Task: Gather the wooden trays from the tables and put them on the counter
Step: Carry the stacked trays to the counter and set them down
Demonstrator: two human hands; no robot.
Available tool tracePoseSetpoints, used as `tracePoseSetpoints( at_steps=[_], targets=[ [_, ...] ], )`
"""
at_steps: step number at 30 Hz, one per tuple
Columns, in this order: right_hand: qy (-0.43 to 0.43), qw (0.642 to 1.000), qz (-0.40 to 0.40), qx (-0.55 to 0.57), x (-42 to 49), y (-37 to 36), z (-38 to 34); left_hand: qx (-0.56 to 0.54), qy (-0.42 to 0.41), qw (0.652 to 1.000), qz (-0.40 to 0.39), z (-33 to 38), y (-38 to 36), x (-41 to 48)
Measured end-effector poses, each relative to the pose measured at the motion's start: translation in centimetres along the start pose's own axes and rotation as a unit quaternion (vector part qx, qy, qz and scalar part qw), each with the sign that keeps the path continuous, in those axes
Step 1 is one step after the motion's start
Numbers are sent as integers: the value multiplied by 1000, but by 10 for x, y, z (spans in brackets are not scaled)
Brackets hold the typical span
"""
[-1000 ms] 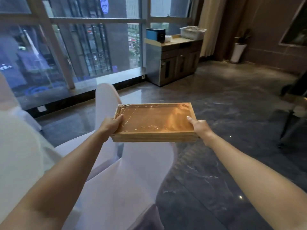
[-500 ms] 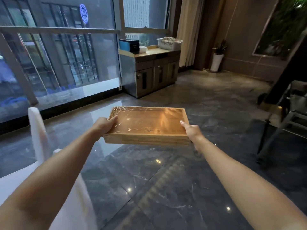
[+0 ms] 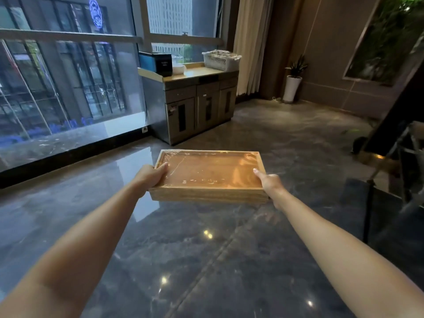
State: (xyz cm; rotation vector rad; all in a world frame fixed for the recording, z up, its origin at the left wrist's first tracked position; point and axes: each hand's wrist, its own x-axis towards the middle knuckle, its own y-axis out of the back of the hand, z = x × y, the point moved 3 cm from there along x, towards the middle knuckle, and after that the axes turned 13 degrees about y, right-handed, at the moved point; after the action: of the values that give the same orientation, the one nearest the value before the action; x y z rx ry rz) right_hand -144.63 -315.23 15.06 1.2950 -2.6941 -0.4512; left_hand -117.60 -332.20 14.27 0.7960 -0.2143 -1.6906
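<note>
I hold a shallow wooden tray (image 3: pixel 210 174) wrapped in clear film, level and out in front of me above the floor. My left hand (image 3: pixel 149 175) grips its left short side with the thumb on the rim. My right hand (image 3: pixel 269 182) grips the right short side, thumb on top. The side of the tray shows layered edges, so it may be a stack of two; I cannot tell. Ahead by the window stands the counter (image 3: pixel 195 75), a wood-topped cabinet with grey doors.
On the counter sit a dark box (image 3: pixel 158 61), a white stack (image 3: pixel 179 68) and a white basket (image 3: pixel 220 59). A potted plant (image 3: pixel 293 81) stands in the far corner beside a curtain. Dark furniture and a stand (image 3: pixel 390 161) are at the right. The glossy marble floor lies between me and the counter.
The view has swung right and moved forward: the white-covered chair has left the frame and the counter is nearer and more central. Both hands keep the same hold on the tray.
</note>
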Motion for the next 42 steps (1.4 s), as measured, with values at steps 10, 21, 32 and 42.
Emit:
tracePoseSetpoints(
  at_steps=[10, 21, 32, 42],
  targets=[
    [-14, 1000, 12, 15, 274, 40, -1, 12, -5, 1000, -3, 197, -92, 187],
    [23, 999, -40, -13, 615, 79, 27, -19, 29, 999, 38, 370, -232, 391],
    [35, 994, -103, -21, 910, 49, 5, -38, 45, 995, 81, 521, -277, 608],
    [35, 993, -115, -20, 1208, -42, -31, -35, 60, 994, 80, 664, -283, 883]
  ],
)
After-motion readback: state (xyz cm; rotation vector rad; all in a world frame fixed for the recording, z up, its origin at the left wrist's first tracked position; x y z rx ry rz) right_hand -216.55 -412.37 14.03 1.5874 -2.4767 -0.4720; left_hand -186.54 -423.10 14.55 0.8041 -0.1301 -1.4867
